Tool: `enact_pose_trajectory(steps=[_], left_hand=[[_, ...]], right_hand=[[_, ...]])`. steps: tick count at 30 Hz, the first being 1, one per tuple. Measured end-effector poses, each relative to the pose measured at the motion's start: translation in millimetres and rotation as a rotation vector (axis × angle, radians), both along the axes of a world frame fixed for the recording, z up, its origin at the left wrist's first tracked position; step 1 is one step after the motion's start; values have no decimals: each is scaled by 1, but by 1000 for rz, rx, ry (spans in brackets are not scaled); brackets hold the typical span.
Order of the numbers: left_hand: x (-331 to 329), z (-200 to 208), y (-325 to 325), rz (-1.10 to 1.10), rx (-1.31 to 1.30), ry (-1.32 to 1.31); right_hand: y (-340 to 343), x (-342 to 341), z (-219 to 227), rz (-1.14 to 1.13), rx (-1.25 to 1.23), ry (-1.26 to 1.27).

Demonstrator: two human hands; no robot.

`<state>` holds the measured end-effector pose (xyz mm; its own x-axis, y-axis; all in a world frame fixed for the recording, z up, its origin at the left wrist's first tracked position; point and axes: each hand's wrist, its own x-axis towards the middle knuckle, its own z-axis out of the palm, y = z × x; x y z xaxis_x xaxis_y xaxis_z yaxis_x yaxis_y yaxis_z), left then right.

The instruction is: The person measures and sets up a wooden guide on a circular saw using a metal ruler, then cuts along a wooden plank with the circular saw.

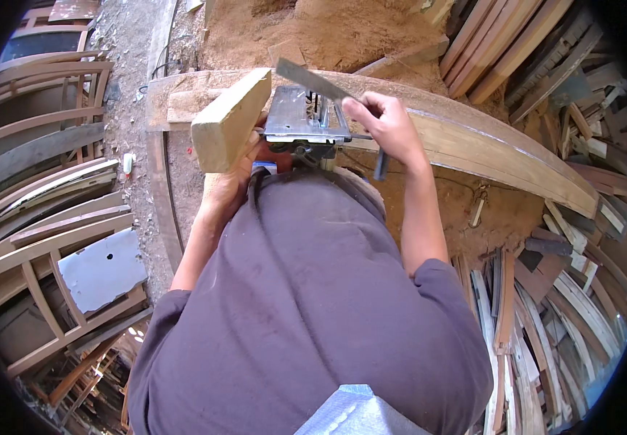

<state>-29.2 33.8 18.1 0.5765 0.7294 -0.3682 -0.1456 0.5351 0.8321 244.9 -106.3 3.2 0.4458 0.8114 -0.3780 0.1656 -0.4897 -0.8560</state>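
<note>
My left hand (235, 181) is closed round the near underside of a thick pale wooden block (230, 116), tilted up at the left. Part of its fingers is hidden behind the wood. In my right hand (386, 127) is what looks like a metal try square (313, 78); its flat blade points up and left, and a dark end hangs below my palm. Between my hands sits a power tool (302, 119) with its shiny flat base plate facing up. The square's blade passes above the plate's far right part. Whether it touches is unclear.
A long curved wooden beam (487, 152) runs behind the power tool to the right. Sawdust (328, 36) covers the ground beyond. Wooden frames (45, 290) lean at left, with a grey sheet (103, 270) on one. Timber offcuts (567, 326) are heaped at right.
</note>
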Motion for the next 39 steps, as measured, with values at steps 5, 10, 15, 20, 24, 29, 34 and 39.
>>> enact_pose_trajectory(steps=[5, 10, 15, 20, 24, 29, 34, 39], left_hand=[[-3, -1, 4, -96, 29, 41], [-1, -10, 2, -36, -19, -73], [2, 0, -1, -19, -29, -79], [4, 1, 0, -36, -21, -60], [-3, -6, 6, -87, -58, -89], [-1, -3, 0, -72, -41, -99], [2, 4, 2, -104, -12, -108], [-28, 2, 19, -133, -301, -366]], right_hand=[[-37, 11, -6, 12, 284, 518], [-41, 11, -3, 70, 269, 602], [-41, 8, -9, 21, 309, 592], [-39, 11, -12, 41, 304, 581], [-36, 13, -7, 46, 277, 534], [-34, 9, -5, -25, 256, 536], [-33, 2, 1, -43, 251, 506], [-37, 9, 0, 89, 281, 451]])
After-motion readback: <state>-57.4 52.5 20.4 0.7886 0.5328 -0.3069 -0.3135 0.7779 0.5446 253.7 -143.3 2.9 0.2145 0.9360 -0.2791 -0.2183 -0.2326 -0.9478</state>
